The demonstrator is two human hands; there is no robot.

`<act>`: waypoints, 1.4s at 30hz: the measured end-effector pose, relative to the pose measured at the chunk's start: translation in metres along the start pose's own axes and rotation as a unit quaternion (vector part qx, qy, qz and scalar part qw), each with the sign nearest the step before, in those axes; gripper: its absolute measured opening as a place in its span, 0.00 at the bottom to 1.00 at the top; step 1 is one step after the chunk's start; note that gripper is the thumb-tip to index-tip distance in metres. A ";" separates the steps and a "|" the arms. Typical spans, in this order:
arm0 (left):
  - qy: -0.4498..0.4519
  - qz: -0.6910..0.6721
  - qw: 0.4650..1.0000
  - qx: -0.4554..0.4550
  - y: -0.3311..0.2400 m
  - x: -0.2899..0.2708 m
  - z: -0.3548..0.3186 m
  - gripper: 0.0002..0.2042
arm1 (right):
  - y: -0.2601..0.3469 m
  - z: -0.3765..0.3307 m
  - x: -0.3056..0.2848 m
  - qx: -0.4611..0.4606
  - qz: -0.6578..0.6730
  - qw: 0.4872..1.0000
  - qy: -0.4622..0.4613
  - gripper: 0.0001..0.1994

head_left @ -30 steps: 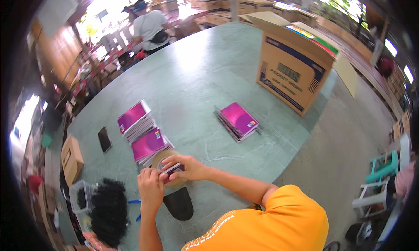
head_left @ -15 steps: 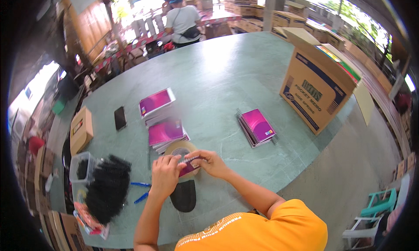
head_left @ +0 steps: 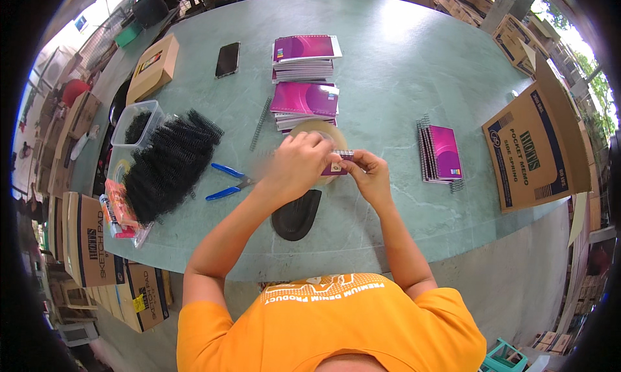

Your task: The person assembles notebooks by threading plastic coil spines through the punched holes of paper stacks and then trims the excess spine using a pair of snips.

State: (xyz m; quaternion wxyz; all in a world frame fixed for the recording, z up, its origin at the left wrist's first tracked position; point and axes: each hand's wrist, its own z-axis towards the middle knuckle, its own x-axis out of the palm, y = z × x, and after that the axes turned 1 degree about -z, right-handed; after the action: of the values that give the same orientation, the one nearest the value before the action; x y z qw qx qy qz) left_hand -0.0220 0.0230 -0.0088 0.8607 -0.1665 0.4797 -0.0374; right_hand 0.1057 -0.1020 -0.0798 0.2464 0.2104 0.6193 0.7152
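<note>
Purple and small, a little notebook [head_left: 336, 165] is sitting between the person's two hands, just above the green counter [head_left: 401, 68]. The left hand [head_left: 299, 164] is closing its fingers around the left end of the little notebook, and the right hand [head_left: 367, 175] is pinching the right end, so both grips are grasping the same thing. The little notebook is lying with its long side going left to right, from one hand to the other, and its wire edge is facing up and away from the person. Both hands are touching it, so neither one is nearer. Right behind the hands a tan roll of tape [head_left: 318, 134] is lying flat, partly hidden by the fingers. Behind that, two stacks of purple notebooks [head_left: 304, 100] are sitting one after the other. To the right, well apart from the hands, another small pile of purple notebooks [head_left: 441, 153] is resting near a big open cardboard box [head_left: 527, 149]. To the left, blue pliers [head_left: 228, 181] are lying near a big heap of black wire coils [head_left: 169, 165], and a clear tub [head_left: 132, 123] is holding more coils. One loose wire coil [head_left: 260, 123] is lying just beside the stacks. A dark pouch [head_left: 296, 215] is sitting close to the person, under the hands. A black phone [head_left: 227, 59] is resting far back.
</note>
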 end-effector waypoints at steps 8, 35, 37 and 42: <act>0.008 -0.089 0.995 0.052 -0.006 0.016 0.011 0.13 | 0.001 0.001 0.000 -0.050 -0.091 0.994 -0.024 0.06; 0.084 -0.112 0.988 0.070 -0.075 0.023 0.001 0.21 | 0.035 0.000 -0.090 -0.023 -0.096 0.970 -0.224 0.25; 0.075 -0.109 0.989 0.067 -0.070 0.014 0.001 0.21 | 0.070 0.007 -0.133 0.017 -0.039 0.976 -0.213 0.27; 0.126 -0.128 0.983 0.032 -0.055 0.013 -0.001 0.22 | 0.026 0.014 -0.246 0.112 -0.260 0.949 -0.140 0.23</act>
State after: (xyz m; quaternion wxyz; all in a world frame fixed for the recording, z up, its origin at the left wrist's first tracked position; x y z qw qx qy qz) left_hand -0.0110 -0.0324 -0.0018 0.7866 -0.1925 0.5574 -0.1830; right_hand 0.3061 -0.2452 -0.0514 0.4829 0.1660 0.6878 0.5160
